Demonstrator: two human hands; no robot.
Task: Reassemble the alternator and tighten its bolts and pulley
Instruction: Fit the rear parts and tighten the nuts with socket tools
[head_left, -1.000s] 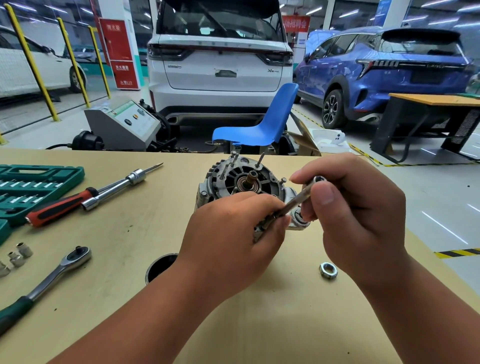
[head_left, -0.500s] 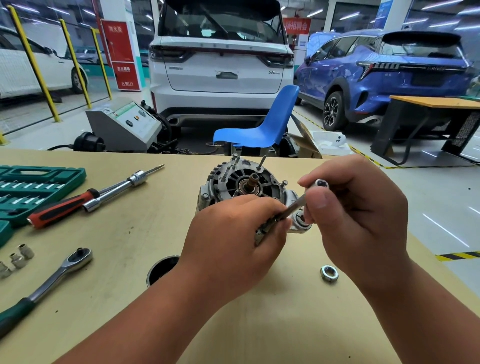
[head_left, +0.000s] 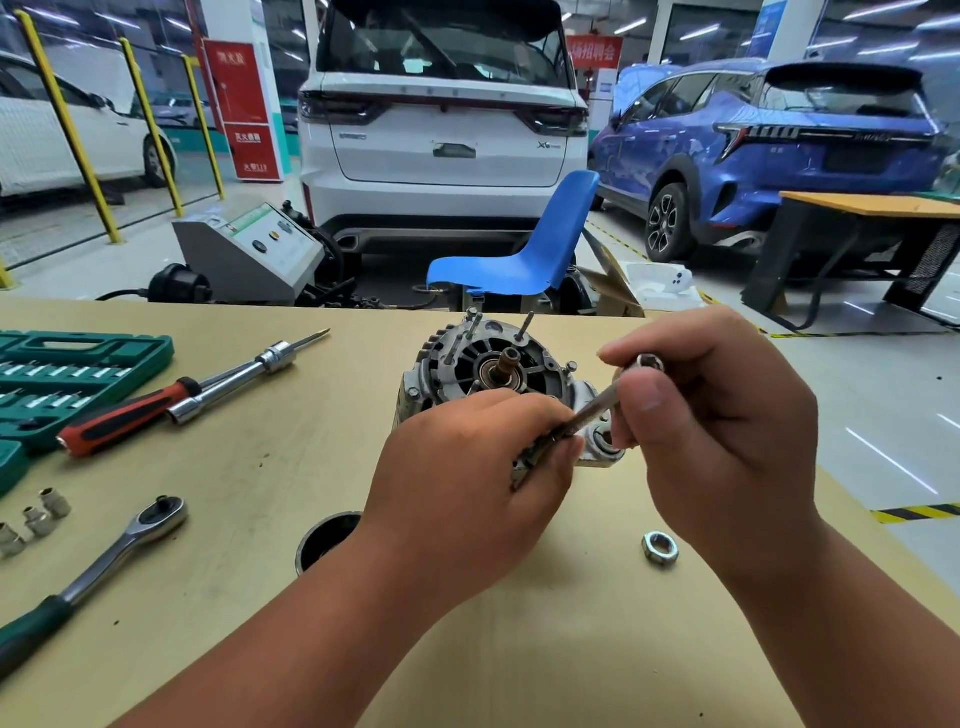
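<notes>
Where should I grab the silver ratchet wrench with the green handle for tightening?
Take the silver ratchet wrench by its green handle, from above and from the left: it lies flat on the tan table, head angled away, handle toward the left edge.

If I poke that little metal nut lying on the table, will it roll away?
Probably not. The nut lies flat on the table, and its flat sides should make it slide rather than roll. It looks like solid metal, so it is likely stiff and heavy for its size.
</notes>
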